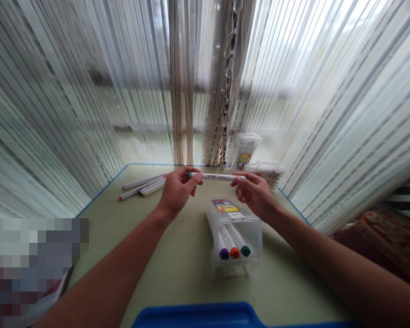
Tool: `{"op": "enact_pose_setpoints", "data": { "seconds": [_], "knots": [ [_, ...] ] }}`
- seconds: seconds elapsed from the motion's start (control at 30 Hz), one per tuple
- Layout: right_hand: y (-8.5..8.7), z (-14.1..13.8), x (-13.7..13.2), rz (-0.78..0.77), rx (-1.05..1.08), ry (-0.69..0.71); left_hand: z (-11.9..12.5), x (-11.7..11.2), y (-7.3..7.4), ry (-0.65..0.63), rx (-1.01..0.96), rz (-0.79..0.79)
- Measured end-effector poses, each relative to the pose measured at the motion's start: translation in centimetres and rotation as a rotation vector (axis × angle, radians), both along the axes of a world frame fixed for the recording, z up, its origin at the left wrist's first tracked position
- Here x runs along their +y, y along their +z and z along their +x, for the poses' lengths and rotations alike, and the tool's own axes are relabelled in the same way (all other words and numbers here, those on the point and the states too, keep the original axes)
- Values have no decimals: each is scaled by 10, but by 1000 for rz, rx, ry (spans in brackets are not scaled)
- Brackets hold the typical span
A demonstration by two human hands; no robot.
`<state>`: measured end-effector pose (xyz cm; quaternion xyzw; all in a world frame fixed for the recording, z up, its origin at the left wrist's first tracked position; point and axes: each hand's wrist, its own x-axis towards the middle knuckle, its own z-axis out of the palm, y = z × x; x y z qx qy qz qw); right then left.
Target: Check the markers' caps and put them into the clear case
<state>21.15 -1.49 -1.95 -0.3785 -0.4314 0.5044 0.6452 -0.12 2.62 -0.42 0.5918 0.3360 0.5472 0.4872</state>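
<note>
A white marker point(218, 176) with teal ends is held level above the table, stretched between both hands. My left hand point(177, 187) pinches its left end between thumb and fingers. At the other end, my right hand point(254, 190) grips it the same way. Below and nearer to me lies a clear plastic marker case point(210, 223), its near end open. Inside it are three markers with purple point(224, 253), orange point(234, 253) and dark green point(245, 251) ends facing me. Left of my left hand, several loose white markers point(140, 187) with pink and yellow ends rest on the table.
Two more clear cases stand at the far right: one upright point(248, 146), one lying point(266, 169). String curtains point(140, 91) hang behind the green table point(177, 255). A blue tray-like edge point(198, 314) is at the front. Patterned cloth point(392, 228) is off to the right.
</note>
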Motion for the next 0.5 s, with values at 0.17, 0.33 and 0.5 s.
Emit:
{"op": "enact_pose_setpoints", "data": {
  "seconds": [0.17,0.33,0.5],
  "knots": [
    [0,1,1,-37,6,-11,-1,0,1,-56,-28,-77],
    [0,2,3,-106,11,-48,0,0,1,-89,-29,-85],
    [0,1,3,-124,-11,-61,0,1,-1,-70,-25,-80]
  ]
}}
